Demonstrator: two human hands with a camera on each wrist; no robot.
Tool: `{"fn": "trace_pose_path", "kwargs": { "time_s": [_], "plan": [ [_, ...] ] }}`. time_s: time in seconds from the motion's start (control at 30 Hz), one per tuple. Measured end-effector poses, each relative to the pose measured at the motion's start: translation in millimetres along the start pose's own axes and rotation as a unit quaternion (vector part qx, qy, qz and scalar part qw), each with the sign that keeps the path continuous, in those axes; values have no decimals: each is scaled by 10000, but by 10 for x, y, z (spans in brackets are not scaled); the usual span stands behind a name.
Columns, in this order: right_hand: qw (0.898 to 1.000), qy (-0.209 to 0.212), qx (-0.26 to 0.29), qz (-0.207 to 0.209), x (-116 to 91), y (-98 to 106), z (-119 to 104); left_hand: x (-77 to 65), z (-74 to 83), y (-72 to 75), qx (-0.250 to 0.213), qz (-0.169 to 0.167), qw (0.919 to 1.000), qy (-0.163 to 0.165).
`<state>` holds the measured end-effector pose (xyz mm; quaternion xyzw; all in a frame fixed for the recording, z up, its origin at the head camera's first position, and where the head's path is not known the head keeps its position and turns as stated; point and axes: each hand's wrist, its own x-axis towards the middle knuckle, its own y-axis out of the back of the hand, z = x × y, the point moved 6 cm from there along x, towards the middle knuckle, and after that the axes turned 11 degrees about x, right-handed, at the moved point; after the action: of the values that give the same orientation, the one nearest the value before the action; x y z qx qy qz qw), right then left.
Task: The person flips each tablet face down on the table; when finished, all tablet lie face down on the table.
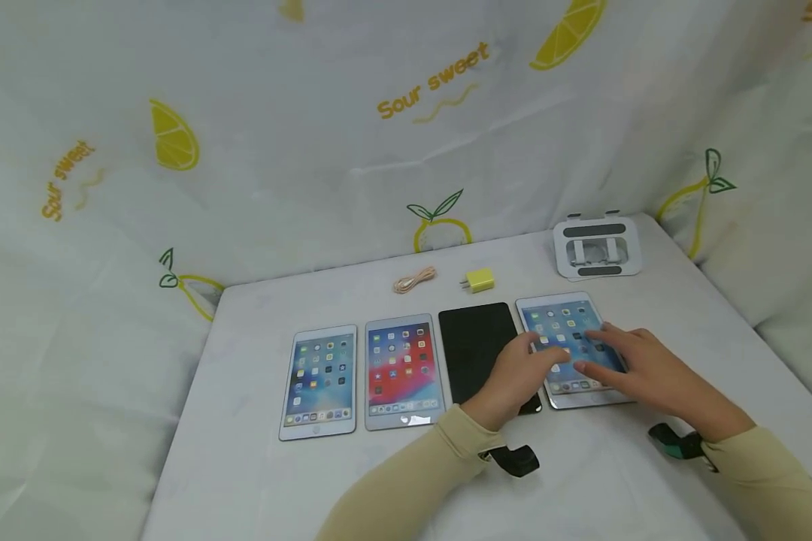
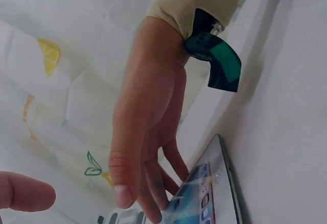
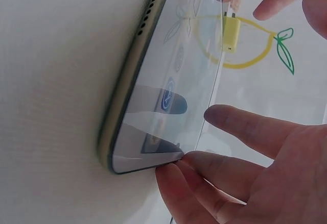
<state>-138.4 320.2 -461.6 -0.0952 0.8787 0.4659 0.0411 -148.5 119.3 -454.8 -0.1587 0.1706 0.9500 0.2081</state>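
Tablet [image 1: 570,327] touched by spread right hand [image 1: 651,377]; left hand [image 1: 518,378], loosely spread, at opposite edge.

Across the tabletop [image 1: 243,361] I see from afar four tablets [image 1: 404,372] in a row; behind them, left to right, lie a cable [image 1: 415,279], a charger [image 1: 480,280] and a stand [image 1: 611,250]

Soft diffuse light, faint shadows, white glare (small) on red-and-blue-screened tablet [image 1: 401,376]

Fingers [image 2: 154,180] at a lit tablet [image 2: 218,183], beige sleeve [image 2: 179,4]
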Motion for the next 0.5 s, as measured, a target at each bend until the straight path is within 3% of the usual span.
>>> {"fn": "trace_pose_path", "kwargs": {
  "time_s": [0.5],
  "plan": [
    [10000,-31,-36,-56,-61,-43,-74,-39,-12,68,-377,-86,9993,-12]
  ]
}}
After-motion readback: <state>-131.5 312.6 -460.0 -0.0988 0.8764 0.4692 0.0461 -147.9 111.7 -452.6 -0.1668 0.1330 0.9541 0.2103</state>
